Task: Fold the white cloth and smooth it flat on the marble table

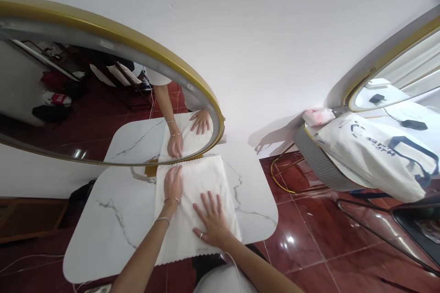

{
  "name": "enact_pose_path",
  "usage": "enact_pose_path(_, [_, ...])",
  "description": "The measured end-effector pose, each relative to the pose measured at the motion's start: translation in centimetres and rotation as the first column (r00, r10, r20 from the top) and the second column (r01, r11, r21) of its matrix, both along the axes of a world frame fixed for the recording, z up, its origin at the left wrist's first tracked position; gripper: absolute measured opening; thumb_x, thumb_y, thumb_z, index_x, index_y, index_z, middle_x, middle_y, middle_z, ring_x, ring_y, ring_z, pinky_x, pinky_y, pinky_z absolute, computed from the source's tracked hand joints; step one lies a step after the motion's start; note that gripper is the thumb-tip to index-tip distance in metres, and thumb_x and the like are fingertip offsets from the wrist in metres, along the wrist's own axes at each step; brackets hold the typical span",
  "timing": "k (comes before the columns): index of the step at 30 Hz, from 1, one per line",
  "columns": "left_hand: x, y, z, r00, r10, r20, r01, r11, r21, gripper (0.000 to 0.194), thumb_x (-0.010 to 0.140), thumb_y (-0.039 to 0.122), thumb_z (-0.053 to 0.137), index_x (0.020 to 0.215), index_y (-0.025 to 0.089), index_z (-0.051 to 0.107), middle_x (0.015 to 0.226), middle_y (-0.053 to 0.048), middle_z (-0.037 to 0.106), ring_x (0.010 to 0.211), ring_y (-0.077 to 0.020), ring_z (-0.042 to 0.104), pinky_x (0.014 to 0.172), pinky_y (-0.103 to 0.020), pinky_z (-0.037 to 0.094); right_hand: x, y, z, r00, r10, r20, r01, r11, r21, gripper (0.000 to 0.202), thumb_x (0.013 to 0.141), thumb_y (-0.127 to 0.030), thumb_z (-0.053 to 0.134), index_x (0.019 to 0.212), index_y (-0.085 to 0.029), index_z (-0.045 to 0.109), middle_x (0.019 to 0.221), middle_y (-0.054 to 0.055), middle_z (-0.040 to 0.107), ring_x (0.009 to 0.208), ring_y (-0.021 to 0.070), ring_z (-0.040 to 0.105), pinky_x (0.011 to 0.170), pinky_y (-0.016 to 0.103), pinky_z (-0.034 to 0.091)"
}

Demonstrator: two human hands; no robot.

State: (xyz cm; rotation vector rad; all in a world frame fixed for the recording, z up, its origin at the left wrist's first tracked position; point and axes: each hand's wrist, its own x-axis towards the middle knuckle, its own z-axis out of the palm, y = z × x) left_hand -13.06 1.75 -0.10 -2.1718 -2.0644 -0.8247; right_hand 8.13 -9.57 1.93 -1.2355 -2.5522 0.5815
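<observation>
A white cloth (197, 181) with scalloped edges lies folded flat across the middle of a white marble-patterned table (92, 233). My left hand (173, 186) rests palm down near the cloth's left edge, its fingers close together and pointing toward the mirror. Lower and to the right, my right hand (213, 222) presses flat on the cloth with its fingers spread. Slight creases run between the two hands. The cloth's far edge reaches the bottom of the mirror frame.
A large gold-framed mirror (137, 43) overhangs the table's far side and reflects both hands. At the right, a canvas tote bag (364, 146) and a tissue pack (318, 116) sit on another table, near a dark chair (415, 219). The floor (302, 233) is red tile.
</observation>
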Motion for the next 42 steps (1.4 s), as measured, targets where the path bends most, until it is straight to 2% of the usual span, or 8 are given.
enact_pose_path(2, [3.0,0.1,-0.2,0.999,-0.042,-0.009,0.041,0.998,-0.046,0.047,0.097,0.027,0.028,0.14,0.018,0.047,0.141,-0.015,0.048,0.138,-0.0279,0.036,0.113,-0.051,0.033,0.2,0.0,-0.3,0.999,-0.032,-0.005,0.032,0.999,-0.005,0.076,0.094,-0.062,0.036,0.155,-0.029,0.006,0.161,0.012,-0.002,0.146,0.0402,0.005,0.112,0.064,0.007])
enact_pose_path(6, [10.1,0.3,-0.6,0.997,-0.065,-0.035,0.06,0.987,-0.149,0.055,0.094,0.039,0.041,0.146,0.023,0.038,0.161,-0.013,0.015,0.147,-0.0369,0.009,0.114,-0.066,0.016,2.9,-0.1,-1.6,0.996,-0.088,0.02,0.087,0.996,0.035,0.078,0.092,-0.061,0.04,0.155,-0.031,0.006,0.161,0.009,0.004,0.147,0.0374,0.006,0.114,0.061,0.005])
enact_pose_path(9, [12.2,0.3,-0.5,0.995,-0.09,-0.036,0.083,0.98,-0.179,0.056,0.094,0.039,0.042,0.147,0.02,0.037,0.16,-0.015,0.015,0.147,-0.0366,0.012,0.114,-0.065,0.014,4.8,-0.2,-2.1,0.986,-0.156,0.058,0.151,0.985,0.078,0.077,0.092,-0.06,0.043,0.154,-0.031,0.008,0.161,0.008,0.007,0.147,0.0357,0.008,0.114,0.061,0.0])
enact_pose_path(14, [8.9,-0.3,-0.4,0.993,-0.113,-0.019,0.109,0.98,-0.166,0.053,0.094,0.037,0.043,0.145,0.023,0.04,0.157,-0.013,0.027,0.145,-0.0339,0.021,0.115,-0.06,0.019,3.2,-0.7,-1.9,0.984,-0.155,0.087,0.149,0.986,0.071,0.08,0.089,-0.061,0.046,0.154,-0.032,0.009,0.161,0.009,0.006,0.146,0.0398,0.007,0.111,0.066,-0.007])
enact_pose_path(26, [-6.0,-2.2,-0.1,0.997,-0.032,-0.066,0.022,0.988,-0.153,0.055,0.093,0.036,0.043,0.146,0.021,0.037,0.158,-0.014,0.022,0.146,-0.0339,0.018,0.115,-0.06,0.019,-11.0,-1.7,0.8,0.998,-0.039,0.046,0.044,0.994,-0.102,0.078,0.092,-0.067,0.034,0.155,-0.029,0.008,0.161,0.012,-0.004,0.146,0.0407,0.003,0.11,0.068,-0.005])
enact_pose_path(32, [-1.6,-0.6,-0.3,0.945,-0.327,-0.027,0.309,0.914,-0.261,0.055,0.092,0.012,0.031,0.143,0.027,0.042,0.156,-0.005,0.032,0.146,-0.0212,0.024,0.118,-0.046,0.025,-9.9,-1.8,-0.9,0.985,-0.145,0.092,0.146,0.989,-0.008,0.079,0.09,-0.065,0.042,0.154,-0.033,0.006,0.161,0.008,0.006,0.147,0.0382,0.008,0.112,0.065,-0.001])
enact_pose_path(38, [4.9,0.4,0.0,0.925,-0.377,-0.044,0.361,0.91,-0.202,0.062,0.091,0.037,0.048,0.149,0.026,0.03,0.162,-0.005,0.014,0.149,-0.0278,0.011,0.12,-0.049,0.015,-5.0,-1.7,-2.5,0.954,-0.253,0.16,0.238,0.965,0.11,0.076,0.091,-0.062,0.045,0.153,-0.033,0.013,0.16,0.008,0.015,0.147,0.0346,0.009,0.113,0.063,-0.002])
enact_pose_path(42, [5.0,0.3,-0.1,0.919,-0.393,-0.042,0.378,0.905,-0.193,0.059,0.092,0.039,0.048,0.148,0.029,0.033,0.162,-0.005,0.015,0.148,-0.0263,0.015,0.12,-0.047,0.018,-4.9,-1.9,-2.2,0.944,-0.278,0.176,0.253,0.955,0.155,0.081,0.088,-0.064,0.048,0.154,-0.032,0.013,0.16,0.011,0.015,0.147,0.0378,0.006,0.111,0.067,-0.001])
